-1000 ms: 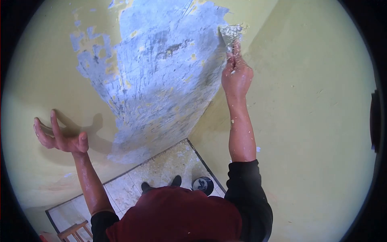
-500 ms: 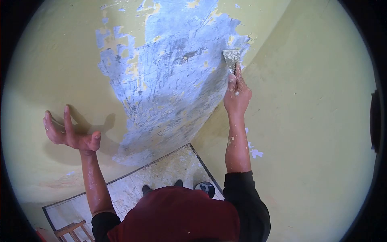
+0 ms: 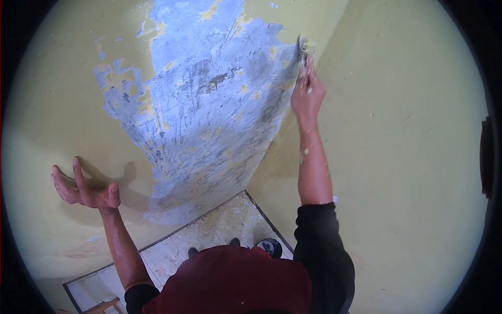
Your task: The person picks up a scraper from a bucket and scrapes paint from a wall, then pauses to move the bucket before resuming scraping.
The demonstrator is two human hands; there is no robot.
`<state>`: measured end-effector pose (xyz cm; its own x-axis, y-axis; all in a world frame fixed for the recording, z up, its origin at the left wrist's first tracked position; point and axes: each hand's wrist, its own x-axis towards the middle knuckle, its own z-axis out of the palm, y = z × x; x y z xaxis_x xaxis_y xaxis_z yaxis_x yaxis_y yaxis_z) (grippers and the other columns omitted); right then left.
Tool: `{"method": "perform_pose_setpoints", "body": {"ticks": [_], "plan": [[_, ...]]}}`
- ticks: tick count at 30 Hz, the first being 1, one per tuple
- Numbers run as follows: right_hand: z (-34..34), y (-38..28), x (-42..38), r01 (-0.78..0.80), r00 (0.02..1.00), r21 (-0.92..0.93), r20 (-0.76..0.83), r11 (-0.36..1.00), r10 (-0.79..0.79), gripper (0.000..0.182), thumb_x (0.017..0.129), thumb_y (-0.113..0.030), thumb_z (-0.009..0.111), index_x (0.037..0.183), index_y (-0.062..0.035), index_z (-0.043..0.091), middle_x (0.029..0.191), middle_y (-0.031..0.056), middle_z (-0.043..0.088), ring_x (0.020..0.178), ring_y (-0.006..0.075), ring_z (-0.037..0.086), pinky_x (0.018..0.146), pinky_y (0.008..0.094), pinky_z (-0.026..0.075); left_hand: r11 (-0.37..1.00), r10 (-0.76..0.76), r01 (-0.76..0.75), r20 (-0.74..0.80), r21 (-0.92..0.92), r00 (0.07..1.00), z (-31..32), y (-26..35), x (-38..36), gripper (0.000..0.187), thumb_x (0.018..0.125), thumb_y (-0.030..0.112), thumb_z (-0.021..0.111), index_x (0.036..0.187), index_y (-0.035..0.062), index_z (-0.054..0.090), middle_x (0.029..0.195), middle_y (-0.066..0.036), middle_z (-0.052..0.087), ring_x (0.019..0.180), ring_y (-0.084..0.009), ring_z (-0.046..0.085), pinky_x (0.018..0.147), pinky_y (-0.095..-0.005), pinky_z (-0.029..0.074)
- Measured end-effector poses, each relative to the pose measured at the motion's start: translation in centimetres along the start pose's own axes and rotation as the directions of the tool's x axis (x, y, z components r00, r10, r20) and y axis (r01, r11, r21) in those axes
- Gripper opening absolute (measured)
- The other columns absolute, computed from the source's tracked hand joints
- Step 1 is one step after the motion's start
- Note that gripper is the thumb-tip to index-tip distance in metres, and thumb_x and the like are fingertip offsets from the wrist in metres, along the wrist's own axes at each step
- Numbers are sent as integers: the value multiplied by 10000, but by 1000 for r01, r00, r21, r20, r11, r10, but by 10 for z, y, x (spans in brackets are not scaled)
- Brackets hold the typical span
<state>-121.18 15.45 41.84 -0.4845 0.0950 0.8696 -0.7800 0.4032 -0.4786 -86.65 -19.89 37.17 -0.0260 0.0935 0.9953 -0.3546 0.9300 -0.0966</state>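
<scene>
My right hand (image 3: 308, 89) is closed around a putty knife (image 3: 303, 51), whose blade is at the wall near the corner, by the upper right edge of a scraped patch (image 3: 209, 104). That patch shows bluish-grey under the yellow-green paint, with dark scratches and leftover paint flecks. Pale bits of paint cling to my right hand and forearm. My left hand (image 3: 86, 191) holds nothing; its fingers are spread against the painted wall (image 3: 57, 120), left of the patch.
A second wall (image 3: 397, 146) meets the first at a corner on the right. Below lies a tiled floor (image 3: 214, 225) strewn with paint chips. A dark round container (image 3: 269, 246) stands near my feet, and a wooden piece (image 3: 104, 307) shows at bottom left.
My right hand has moved the putty knife higher, and its blade is now turned more edge-on. The view has shifted, so the patch appears further left. My left hand stays spread against the wall.
</scene>
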Motion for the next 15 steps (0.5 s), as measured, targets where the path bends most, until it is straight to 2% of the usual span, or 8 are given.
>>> {"method": "perform_pose_setpoints", "body": {"ticks": [4,5,7,8,11,13,14,15], "plan": [[-24,-29,63,-135,985,-14,106,991,136,363,1036,-149,547,1384,-61,608,765,15,581,694,73,422,604,259,408,1000,1,-1,10,12,1000,-2,1,1,895,900,796,383,1342,58,629,1526,-253,364,1417,-392,336,1144,-572,263],[-30,-30,61,-166,978,13,129,986,163,363,1035,-150,548,1385,-75,611,751,23,579,699,74,428,611,262,411,1000,2,-2,11,13,1000,-3,2,1,890,902,794,393,1341,59,634,1516,-259,374,1413,-392,344,1140,-562,277],[-35,-18,16,-122,967,-143,207,982,150,363,1032,-142,555,1382,-68,610,744,16,548,704,76,434,626,265,424,1000,-15,15,-14,17,1000,2,4,3,884,904,792,403,1341,60,638,1506,-265,383,1408,-393,352,1137,-552,291],[-30,-14,-2,-106,968,-140,213,984,135,363,1032,-142,555,1382,-68,610,744,16,548,704,76,434,626,265,424,1000,-11,11,-15,15,1000,1,5,5,885,904,792,404,1342,60,637,1505,-265,385,1403,-395,361,1135,-550,295],[-25,-14,-25,-86,982,14,171,996,82,364,1022,-113,566,1381,-82,615,800,47,659,730,67,455,652,252,437,1000,-5,5,-7,29,1000,0,6,3,881,906,788,406,1342,58,636,1503,-263,387,1398,-398,373,1133,-550,301],[-32,-34,-1,-185,936,-161,271,969,223,371,1006,-74,576,1373,-85,624,1013,124,765,795,61,492,696,248,460,999,0,0,-13,39,1000,2,4,6,876,908,785,406,1340,58,636,1502,-263,388,1397,-400,376,1132,-551,302],[-30,-24,2,-174,938,-161,274,971,214,371,1006,-74,576,1373,-85,624,1013,124,765,795,61,492,696,248,460,999,-5,6,-23,40,1000,4,4,6,872,911,781,406,1337,56,638,1497,-263,393,1397,-400,377,1128,-550,307],[-28,-15,-1,4,978,-76,207,997,12,414,961,-37,589,1366,-114,631,936,197,711,687,172,545,654,299,473,999,-10,10,-22,40,1000,2,6,5,868,913,777,406,1334,55,639,1491,-263,398,1397,-400,378,1125,-550,312]]}}
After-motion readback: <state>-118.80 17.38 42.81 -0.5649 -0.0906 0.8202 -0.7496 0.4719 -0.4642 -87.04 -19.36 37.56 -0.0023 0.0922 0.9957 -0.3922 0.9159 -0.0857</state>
